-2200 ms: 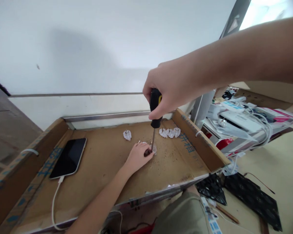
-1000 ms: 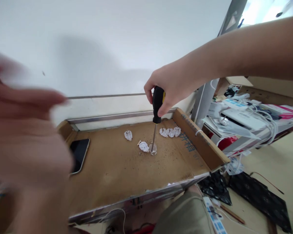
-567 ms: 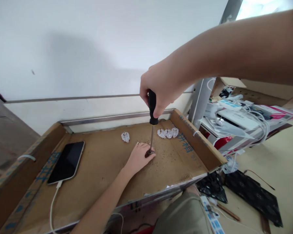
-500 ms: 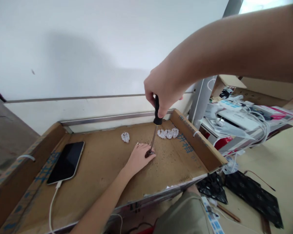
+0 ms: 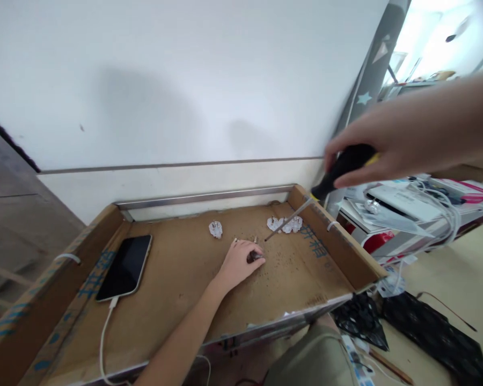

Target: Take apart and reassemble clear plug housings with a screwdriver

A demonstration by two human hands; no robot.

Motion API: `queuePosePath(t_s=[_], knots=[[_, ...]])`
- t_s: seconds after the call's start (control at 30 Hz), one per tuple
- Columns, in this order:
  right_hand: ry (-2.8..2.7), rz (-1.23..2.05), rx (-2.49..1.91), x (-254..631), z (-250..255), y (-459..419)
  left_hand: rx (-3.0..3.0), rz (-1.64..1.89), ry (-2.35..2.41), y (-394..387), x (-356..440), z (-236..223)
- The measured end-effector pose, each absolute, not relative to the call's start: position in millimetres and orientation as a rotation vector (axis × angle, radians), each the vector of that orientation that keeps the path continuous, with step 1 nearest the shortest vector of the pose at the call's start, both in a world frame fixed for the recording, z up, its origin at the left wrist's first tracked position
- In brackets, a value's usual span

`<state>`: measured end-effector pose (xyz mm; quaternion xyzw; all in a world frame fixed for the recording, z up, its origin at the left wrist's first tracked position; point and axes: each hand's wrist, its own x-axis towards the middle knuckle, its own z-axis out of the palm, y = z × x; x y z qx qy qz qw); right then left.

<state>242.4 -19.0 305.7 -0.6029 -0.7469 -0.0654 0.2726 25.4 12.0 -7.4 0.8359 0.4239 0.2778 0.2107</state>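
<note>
My right hand (image 5: 364, 155) is wrapped round the black and yellow handle of a screwdriver (image 5: 292, 217), lifted over the right side of the cardboard tray. Its shaft slants down to the left, with the tip a little above the cardboard, apart from my left hand. Resting on the tray floor, my left hand (image 5: 241, 261) is closed round a small dark piece (image 5: 254, 257), mostly hidden by the fingers. One clear plastic plug with metal pins (image 5: 215, 229) lies beyond my left hand. A short row of similar clear plugs (image 5: 293, 224) sits to the right, behind the screwdriver shaft.
The cardboard tray (image 5: 177, 321) has raised side walls. A phone (image 5: 125, 267) on a white cable lies at its left. Dark specks are scattered near my left hand. To the right stand a cluttered shelf (image 5: 402, 206) and black plastic bags (image 5: 430, 327) on the floor.
My right hand has moved right with the screwdriver, whose tip has come away from the dark piece in my left hand. The shaft went from nearly upright to slanted. The camera view shifted slightly.
</note>
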Motion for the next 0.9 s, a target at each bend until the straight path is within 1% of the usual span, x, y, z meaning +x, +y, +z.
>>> queuePosePath(t_s=[0.03, 0.07, 0.1, 0.13, 0.2, 0.33, 0.37, 0.47, 0.57, 0.7, 0.83, 0.9], knots=[[-2.303, -0.28, -1.825, 255.9, 297.8, -27.6, 2.319, 0.781, 1.175, 11.0, 24.8, -6.9], [-2.488, -0.504, -1.866, 268.1, 284.3, -35.4, 2.317, 0.79, 1.17, 10.0, 24.2, -6.3], [-2.498, -0.758, -1.85, 278.0, 265.5, -42.7, 2.32, 0.799, 1.163, 8.9, 23.7, -5.9], [-2.381, -0.985, -1.764, 284.8, 241.8, -49.7, 2.327, 0.806, 1.152, 7.9, 23.2, -5.6], [-2.212, -1.167, -1.76, 288.4, 185.6, -62.4, 2.342, 0.823, 1.136, 6.2, 22.6, -5.5], [-2.154, -0.954, -1.805, 271.8, 81.5, -79.3, 2.343, 0.84, 1.145, 5.7, 22.4, -6.4], [-2.072, -0.805, -1.834, 267.1, 63.1, -81.1, 2.345, 0.837, 1.155, 6.1, 22.5, -6.5], [-2.07, -0.673, -1.84, 255.8, 25.9, -80.5, 2.36, 0.825, 1.18, 7.7, 22.9, -6.5], [-2.104, -0.556, -1.812, 243.1, 8.1, -70.1, 2.376, 0.829, 1.181, 8.5, 23.3, -6.5], [-2.13, -0.377, -1.737, 216.6, 2.5, -39.3, 2.383, 0.898, 1.208, 9.4, 19.7, -3.9], [-2.294, -0.128, -1.494, 191.8, 2.3, 0.3, 2.323, 1.019, 1.404, 13.6, 7.7, 3.1], [-2.293, -0.028, -1.444, 185.1, -1.1, 16.0, 2.282, 1.039, 1.506, 16.0, 2.3, 6.0]])
